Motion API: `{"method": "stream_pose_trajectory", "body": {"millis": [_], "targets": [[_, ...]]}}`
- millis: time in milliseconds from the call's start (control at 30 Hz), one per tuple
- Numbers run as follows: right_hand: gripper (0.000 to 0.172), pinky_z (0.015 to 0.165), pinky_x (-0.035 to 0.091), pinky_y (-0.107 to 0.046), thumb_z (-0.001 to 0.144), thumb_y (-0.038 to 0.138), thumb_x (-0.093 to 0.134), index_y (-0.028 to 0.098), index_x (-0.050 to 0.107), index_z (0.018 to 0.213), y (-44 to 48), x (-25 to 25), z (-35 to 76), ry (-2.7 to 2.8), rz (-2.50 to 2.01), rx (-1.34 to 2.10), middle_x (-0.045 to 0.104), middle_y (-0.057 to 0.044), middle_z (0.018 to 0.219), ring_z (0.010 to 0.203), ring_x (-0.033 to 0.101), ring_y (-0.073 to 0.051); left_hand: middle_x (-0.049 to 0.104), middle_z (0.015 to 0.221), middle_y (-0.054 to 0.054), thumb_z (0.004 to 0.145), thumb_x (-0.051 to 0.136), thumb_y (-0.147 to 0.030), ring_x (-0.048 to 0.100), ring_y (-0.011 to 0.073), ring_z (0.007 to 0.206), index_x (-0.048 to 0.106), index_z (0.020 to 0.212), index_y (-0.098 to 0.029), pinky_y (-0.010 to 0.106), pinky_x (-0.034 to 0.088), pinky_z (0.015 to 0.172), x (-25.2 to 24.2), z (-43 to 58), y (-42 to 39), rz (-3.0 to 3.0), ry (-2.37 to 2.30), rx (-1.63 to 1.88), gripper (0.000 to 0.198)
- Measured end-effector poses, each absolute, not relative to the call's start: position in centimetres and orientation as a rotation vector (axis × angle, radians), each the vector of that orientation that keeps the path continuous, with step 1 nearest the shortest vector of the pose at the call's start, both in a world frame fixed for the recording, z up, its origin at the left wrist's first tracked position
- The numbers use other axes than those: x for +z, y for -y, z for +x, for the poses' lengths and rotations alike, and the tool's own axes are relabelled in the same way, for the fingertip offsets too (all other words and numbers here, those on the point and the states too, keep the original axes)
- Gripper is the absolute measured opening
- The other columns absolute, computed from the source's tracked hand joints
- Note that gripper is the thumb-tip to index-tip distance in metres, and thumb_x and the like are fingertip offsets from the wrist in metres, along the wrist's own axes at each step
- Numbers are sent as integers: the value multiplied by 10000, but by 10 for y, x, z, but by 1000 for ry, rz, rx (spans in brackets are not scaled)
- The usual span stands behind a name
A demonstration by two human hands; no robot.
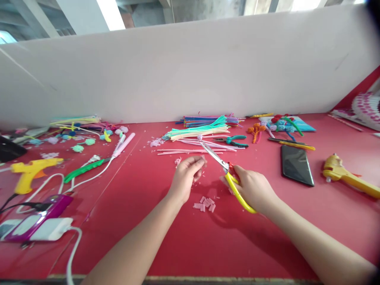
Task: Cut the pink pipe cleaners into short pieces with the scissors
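Observation:
Yellow-handled scissors [237, 192] are in my right hand [255, 189], their silver blades parted a little and pointing up and left. Close to the blades, my left hand [185, 176] has its thumb and fingers pinched around a small pink piece [203, 158]. Below and between my hands, several short pink pieces [204, 204] lie in a small pile on the red table [184, 241]. Long pink pipe cleaners [190, 151] lie just beyond my left hand, beside a bundle of green and cream ones [202, 130].
Teal pliers [234, 140] lie behind the scissors. A black phone [297, 165] and a yellow glue gun [347, 176] are at the right. Another glue gun [32, 170], a green-handled tool [84, 170] and a purple power strip [41, 219] with cables occupy the left.

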State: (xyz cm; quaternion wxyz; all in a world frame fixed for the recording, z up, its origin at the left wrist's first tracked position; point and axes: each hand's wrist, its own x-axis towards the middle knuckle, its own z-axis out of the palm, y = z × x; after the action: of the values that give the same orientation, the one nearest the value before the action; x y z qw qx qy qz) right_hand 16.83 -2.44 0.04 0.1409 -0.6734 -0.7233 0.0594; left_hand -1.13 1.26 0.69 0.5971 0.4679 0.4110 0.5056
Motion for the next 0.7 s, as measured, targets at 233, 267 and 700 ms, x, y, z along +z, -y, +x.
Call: {"method": "stream_pose_trajectory", "body": {"millis": [233,267,700], "targets": [[271,435,289,-198,743,443,392,188,484,731,26,5,163,1726,-1587,864,476,40,529,462,414,-87,504,636,-1,710,530,-342,371,52,471,577,742,-147,182,243,421,7,-2,-4,1300,-905,806,203],[261,431,295,-196,738,430,402,186,494,753,26,6,162,1665,-1552,925,464,47,516,447,404,-82,498,631,-2,706,533,-346,371,54,475,580,739,-146,184,249,427,7,-1,-3,1318,-894,768,208],[148,416,249,-187,709,313,419,186,452,640,26,2,162,1744,-1576,926,450,57,491,440,394,-71,535,655,20,687,553,-300,481,126,587,612,695,-174,244,369,557,4,3,7,1705,-1004,792,139]]}}
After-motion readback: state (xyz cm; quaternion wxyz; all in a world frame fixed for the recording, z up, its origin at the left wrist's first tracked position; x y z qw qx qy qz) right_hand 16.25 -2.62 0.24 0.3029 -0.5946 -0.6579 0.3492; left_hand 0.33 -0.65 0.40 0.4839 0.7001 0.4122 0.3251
